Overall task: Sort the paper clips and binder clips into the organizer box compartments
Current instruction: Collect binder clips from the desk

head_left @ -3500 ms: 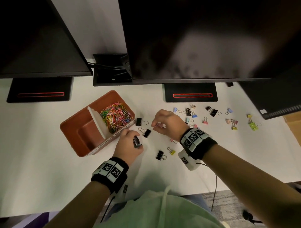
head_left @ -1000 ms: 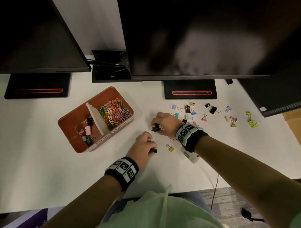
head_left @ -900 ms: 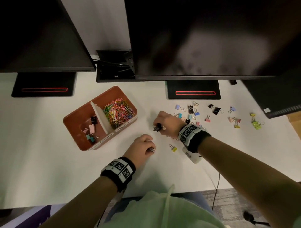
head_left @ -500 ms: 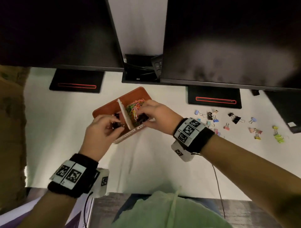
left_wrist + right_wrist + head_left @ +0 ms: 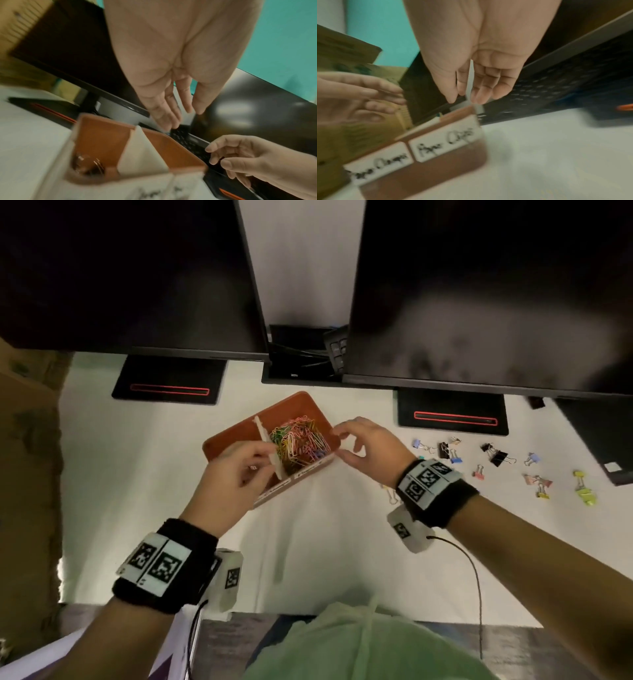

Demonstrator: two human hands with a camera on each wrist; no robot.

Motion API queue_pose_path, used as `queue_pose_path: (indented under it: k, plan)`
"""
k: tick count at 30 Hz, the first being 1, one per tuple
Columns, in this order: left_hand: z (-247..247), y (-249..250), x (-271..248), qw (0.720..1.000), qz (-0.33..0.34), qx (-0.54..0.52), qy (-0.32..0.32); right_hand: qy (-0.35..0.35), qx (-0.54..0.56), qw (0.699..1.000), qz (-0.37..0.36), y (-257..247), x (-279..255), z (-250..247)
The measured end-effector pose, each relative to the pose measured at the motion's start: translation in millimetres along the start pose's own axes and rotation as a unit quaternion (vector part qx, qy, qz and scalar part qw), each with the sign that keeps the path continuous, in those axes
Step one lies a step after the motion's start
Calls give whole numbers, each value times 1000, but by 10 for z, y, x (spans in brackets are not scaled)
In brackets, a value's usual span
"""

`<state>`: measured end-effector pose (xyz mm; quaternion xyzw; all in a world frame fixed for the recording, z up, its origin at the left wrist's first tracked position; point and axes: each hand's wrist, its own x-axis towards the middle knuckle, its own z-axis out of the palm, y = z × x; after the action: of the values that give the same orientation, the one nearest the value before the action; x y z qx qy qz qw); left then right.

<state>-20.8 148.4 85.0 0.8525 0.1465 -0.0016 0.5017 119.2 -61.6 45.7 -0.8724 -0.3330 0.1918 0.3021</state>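
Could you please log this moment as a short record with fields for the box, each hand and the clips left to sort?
box: orange organizer box on the white desk, white divider splitting it in two
right compartment: colourful paper clips
left hand: open, over the left compartment, holding nothing
right hand: open, beside the box's right end, holding nothing
left to sort: binder clips scattered on the desk to the right

Two big black monitors (image 5: 479, 292) loom over the white bench (image 5: 342, 542), each on a black base with a red stripe (image 5: 451, 416). Between them, a black keyboard (image 5: 337, 350) stands tucked, and brown cardboard (image 5: 27, 440) sits far left.
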Motion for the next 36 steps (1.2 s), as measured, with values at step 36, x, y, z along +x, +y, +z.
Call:
queue_pose_path:
  k: [36]
  plan:
    - [1990,-235,517,951,59,186,-238,-62,-7,990,124,1271,-962,-81]
